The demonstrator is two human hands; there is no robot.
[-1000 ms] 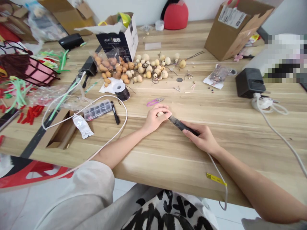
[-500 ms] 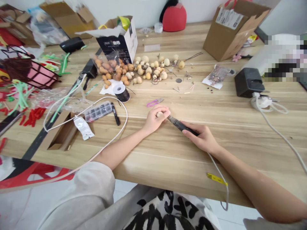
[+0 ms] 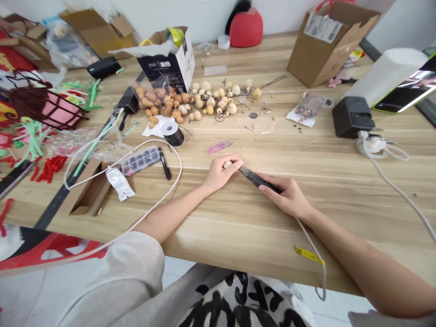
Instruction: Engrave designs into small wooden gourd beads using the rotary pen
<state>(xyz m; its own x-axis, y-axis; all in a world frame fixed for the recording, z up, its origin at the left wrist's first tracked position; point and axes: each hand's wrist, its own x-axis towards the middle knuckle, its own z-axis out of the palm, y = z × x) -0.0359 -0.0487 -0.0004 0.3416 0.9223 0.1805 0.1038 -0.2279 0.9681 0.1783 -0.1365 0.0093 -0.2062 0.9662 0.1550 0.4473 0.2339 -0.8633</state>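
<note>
Left hand (image 3: 220, 175) curled shut round small wooden gourd (image 3: 227, 165), fingers hiding most of it. Right hand (image 3: 286, 195) pinching black tool (image 3: 259, 179), tip at left fingers; contact with gourd hidden. White cord (image 3: 308, 238) running from under right hand over worktop (image 3: 252, 227) edge. Pink scissors (image 3: 220, 146) just beyond.

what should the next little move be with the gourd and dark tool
Probably turn the small wooden gourd a little in the left hand: the fingers cover most of it, and the tip of the corded dark tool in the right hand sits right beside them.
</note>
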